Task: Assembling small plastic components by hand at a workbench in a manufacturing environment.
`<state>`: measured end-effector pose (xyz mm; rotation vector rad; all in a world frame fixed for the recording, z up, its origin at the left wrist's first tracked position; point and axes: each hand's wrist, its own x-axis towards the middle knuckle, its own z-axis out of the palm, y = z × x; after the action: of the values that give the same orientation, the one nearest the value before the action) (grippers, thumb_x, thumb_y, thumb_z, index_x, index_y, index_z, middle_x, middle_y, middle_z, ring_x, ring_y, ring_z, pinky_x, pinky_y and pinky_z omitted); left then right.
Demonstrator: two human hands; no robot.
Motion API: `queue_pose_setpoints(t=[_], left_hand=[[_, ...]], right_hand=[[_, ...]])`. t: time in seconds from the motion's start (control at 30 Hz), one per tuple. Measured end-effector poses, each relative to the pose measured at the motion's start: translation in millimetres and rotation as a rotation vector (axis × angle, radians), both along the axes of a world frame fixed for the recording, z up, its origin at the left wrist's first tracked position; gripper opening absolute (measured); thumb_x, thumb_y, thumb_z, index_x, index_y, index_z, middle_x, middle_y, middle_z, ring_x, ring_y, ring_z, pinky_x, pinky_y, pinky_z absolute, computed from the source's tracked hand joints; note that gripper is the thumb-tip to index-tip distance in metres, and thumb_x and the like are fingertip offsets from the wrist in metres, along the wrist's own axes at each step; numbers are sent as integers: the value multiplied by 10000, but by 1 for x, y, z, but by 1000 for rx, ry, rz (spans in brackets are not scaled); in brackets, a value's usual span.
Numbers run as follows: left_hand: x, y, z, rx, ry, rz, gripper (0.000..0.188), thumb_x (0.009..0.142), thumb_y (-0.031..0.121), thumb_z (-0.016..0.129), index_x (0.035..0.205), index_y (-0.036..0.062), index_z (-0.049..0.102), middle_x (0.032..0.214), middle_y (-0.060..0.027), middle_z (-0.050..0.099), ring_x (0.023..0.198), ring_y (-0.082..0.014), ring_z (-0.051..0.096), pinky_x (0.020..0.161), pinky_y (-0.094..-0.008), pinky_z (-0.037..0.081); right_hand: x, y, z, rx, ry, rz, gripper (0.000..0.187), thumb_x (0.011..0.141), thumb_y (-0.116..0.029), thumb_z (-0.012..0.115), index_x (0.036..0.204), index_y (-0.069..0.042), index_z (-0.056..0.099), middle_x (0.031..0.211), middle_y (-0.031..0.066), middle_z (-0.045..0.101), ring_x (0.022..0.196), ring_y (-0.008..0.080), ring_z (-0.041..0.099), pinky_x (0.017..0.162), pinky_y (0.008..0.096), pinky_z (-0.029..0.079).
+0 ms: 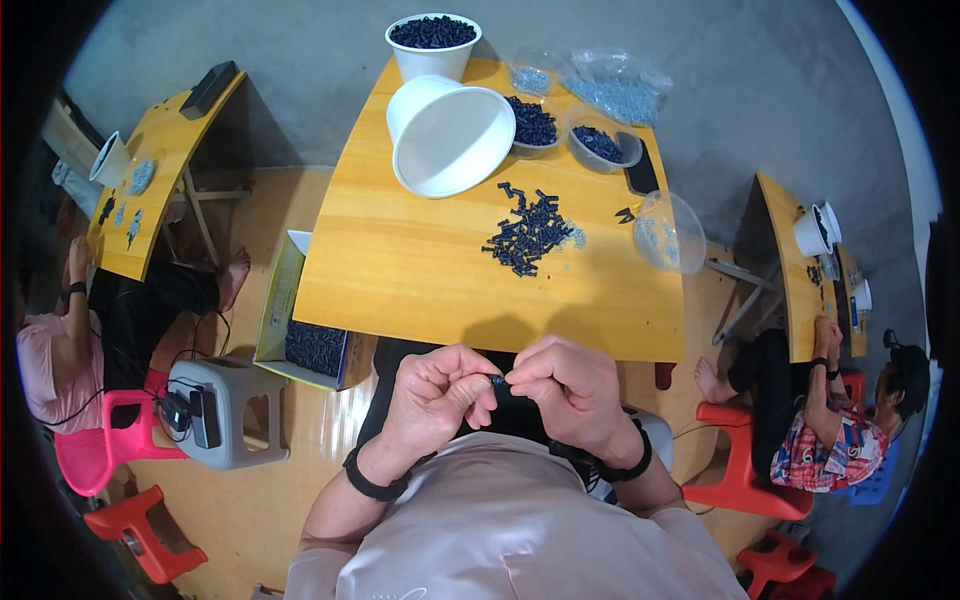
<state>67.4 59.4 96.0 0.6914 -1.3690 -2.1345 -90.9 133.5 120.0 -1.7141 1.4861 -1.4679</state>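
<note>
My left hand (432, 396) pinches a small black plastic part (497, 380) between thumb and fingers, just off the table's near edge above my lap. The fingertips of my right hand (568, 388) are pressed together at the right end of that part; whatever they hold is too small to make out. Beyond my hands, a loose pile of black plastic parts (525, 235) lies on the wooden table (400, 270). A little heap of tiny pale pieces (573, 238) touches its right side.
A white bucket (450, 150) lies tipped toward me; another, full of black parts (433, 33), stands behind. Clear tubs (603, 150), a bag of pale pieces (620, 90), yellow-handled cutters (627, 214) and a phone (641, 178) sit at right. An open box (315, 345) stands left. People work at both sides.
</note>
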Motion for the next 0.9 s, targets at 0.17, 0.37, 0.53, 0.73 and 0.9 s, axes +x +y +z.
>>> queue_pose_setpoints(t=[0.17,0.37,0.53,0.73,0.9], left_hand=[[0,-1,1,37,14,-5,68,869,-7,515,891,-22,578,648,-78,606,522,-105,570,477,-206,475],[-1,-2,7,-111,-97,-8,60,859,-18,526,845,-24,584,640,-62,604,520,-86,562,475,-197,467],[0,1,11,-175,-111,-44,71,847,-34,531,803,-23,586,619,-57,601,511,-76,558,469,-185,458],[2,2,11,-11,29,13,44,836,-7,567,802,-26,588,629,-77,610,501,-97,564,461,-204,466],[-10,0,-10,353,320,177,167,814,143,647,827,-11,587,732,-114,635,479,-140,568,420,-219,458]], right_hand=[[0,1,-2,25,-27,6,102,731,55,605,791,-26,591,716,89,596,627,211,595,542,272,460],[-2,0,-3,76,-12,39,89,735,45,611,777,-30,584,714,85,598,627,201,595,542,269,458],[3,3,-5,51,-58,52,87,743,56,593,775,-24,584,723,86,601,620,193,588,543,268,458],[9,3,-6,39,-245,33,115,735,87,594,784,-16,580,730,81,597,619,153,577,545,242,448],[19,-7,-23,-26,-267,-45,124,733,69,640,786,-19,571,742,72,590,623,128,569,547,234,446]])
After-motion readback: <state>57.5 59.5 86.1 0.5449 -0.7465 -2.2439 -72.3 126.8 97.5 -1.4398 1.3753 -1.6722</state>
